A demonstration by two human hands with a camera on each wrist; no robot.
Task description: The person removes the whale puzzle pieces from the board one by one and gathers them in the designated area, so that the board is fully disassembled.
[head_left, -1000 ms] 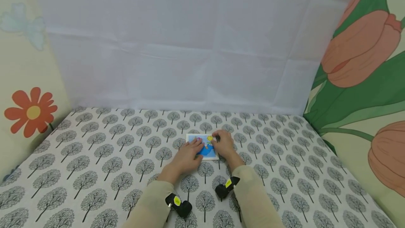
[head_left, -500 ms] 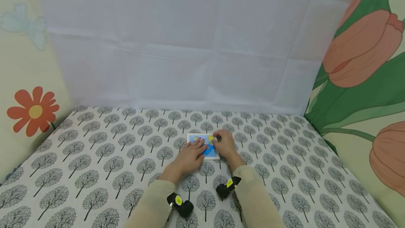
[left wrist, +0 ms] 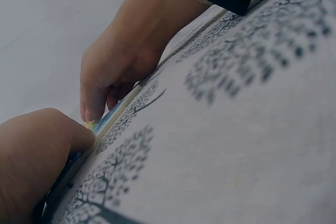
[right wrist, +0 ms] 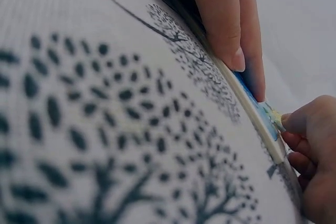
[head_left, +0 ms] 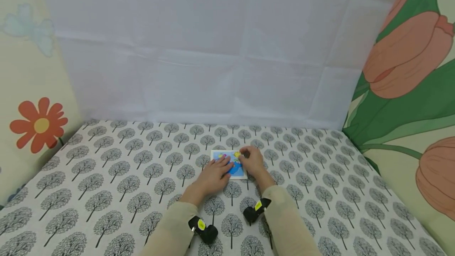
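Note:
A flat picture board (head_left: 239, 172) with a white border and a blue scene lies on the tablecloth. My left hand (head_left: 212, 176) rests on its left part, fingers extended across the picture and covering much of it. At the upper right corner my right hand (head_left: 253, 161) has its fingers curled, with thumb and forefinger pinching at a small yellow flower-shaped piece (head_left: 237, 155). The right wrist view shows that yellow piece (right wrist: 274, 116) at the thumb tip, just above the board's surface. From the left wrist view, both hands meet the board's thin pale edge (left wrist: 118, 114).
A white tablecloth (head_left: 142, 192) printed with dark trees spreads around the board. Behind it hangs a plain white sheet (head_left: 199, 50). Walls with painted flowers stand at both sides. Each wrist bears a black camera (head_left: 204, 230).
My left hand's fingers have shifted slightly right over the picture. The right hand stays at the upper right corner, its pinch at the yellow piece little changed.

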